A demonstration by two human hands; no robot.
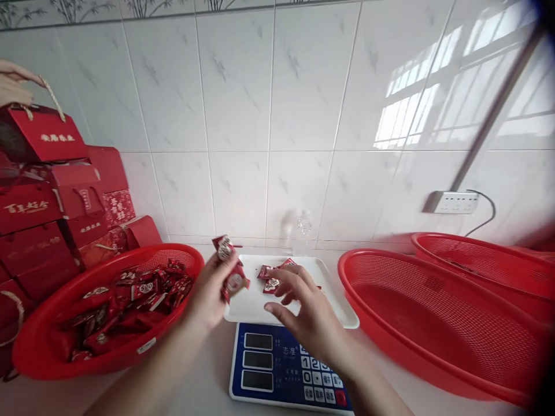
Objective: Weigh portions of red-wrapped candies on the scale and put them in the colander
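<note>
My left hand is closed around several small red wrapped packets, above the left side of the white tray. Over the right part of that tray is my right hand, its fingers curved and apart, holding nothing visible. Just beyond its fingertips, a few red packets lie on the tray, partly hidden by the fingers. The tray rests on a blue scale with dark displays and a keypad. To the left, a red basket holds many similar packets.
Red gift boxes are stacked at the left, where another person's hand holds a box handle. Red baskets stand at the right. A clear bottle is behind the tray; a power strip hangs on the tiled wall.
</note>
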